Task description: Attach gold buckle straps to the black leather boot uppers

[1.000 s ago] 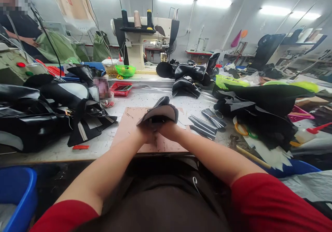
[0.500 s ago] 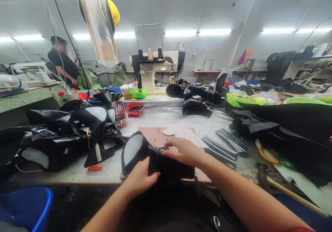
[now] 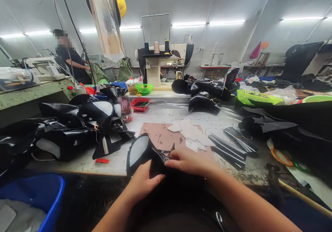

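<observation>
As hands hold black material, lights glow beyond the paper-strewn worktable.

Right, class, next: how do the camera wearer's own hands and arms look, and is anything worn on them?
The ungloved left hand and ungloved right hand show no ring, watch or bracelet. Both forearms are bare; no sleeve is in view. Between them is dark clothing with a small white loop.

Forearms: bare
Clothing: very dark, nearly black
White mark: small curled loop on the clothing
</observation>
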The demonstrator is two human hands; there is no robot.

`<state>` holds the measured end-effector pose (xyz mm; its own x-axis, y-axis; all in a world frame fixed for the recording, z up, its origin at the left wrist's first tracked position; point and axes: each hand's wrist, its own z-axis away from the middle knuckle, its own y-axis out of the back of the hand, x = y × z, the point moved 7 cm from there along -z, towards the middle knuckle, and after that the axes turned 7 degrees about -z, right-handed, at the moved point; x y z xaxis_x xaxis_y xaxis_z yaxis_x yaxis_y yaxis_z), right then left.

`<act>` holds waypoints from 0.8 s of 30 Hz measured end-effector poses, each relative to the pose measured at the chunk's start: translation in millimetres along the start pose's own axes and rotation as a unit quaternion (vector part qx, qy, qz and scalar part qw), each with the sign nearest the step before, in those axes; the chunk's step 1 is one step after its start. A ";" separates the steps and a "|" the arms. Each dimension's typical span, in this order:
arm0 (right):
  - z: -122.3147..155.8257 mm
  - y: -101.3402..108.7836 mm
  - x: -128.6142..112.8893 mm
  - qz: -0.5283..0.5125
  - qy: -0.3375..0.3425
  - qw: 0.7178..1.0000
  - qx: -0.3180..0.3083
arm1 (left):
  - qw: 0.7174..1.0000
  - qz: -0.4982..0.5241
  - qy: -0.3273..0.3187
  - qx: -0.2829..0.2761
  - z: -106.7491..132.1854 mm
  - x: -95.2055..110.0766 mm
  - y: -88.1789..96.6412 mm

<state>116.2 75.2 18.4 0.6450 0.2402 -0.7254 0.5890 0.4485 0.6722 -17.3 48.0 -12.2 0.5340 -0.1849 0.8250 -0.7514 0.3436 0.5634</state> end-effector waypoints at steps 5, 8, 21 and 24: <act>3.6 -11.9 13.2 -0.156 -0.025 0.983 0.089 | 0.999 0.020 -0.009 0.029 -0.3 -3.8 -1.9; 6.0 -19.8 21.0 -0.256 -0.096 0.957 0.095 | 0.999 -0.028 0.013 0.041 1.3 -8.5 -1.0; 28.3 -62.6 23.6 -0.567 -0.150 0.809 0.047 | 0.993 -0.104 0.054 0.004 13.8 -16.3 -22.8; 31.4 -64.5 21.3 -0.622 -0.126 0.767 0.092 | 0.995 -0.089 0.037 0.002 9.8 -11.5 -22.2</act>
<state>107.2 24.3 -35.8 -0.4119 -0.4606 -0.7863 0.8690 0.0611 -0.4910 -10.6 33.5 -33.7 0.6849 -0.1744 0.7074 -0.6448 0.3071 0.7000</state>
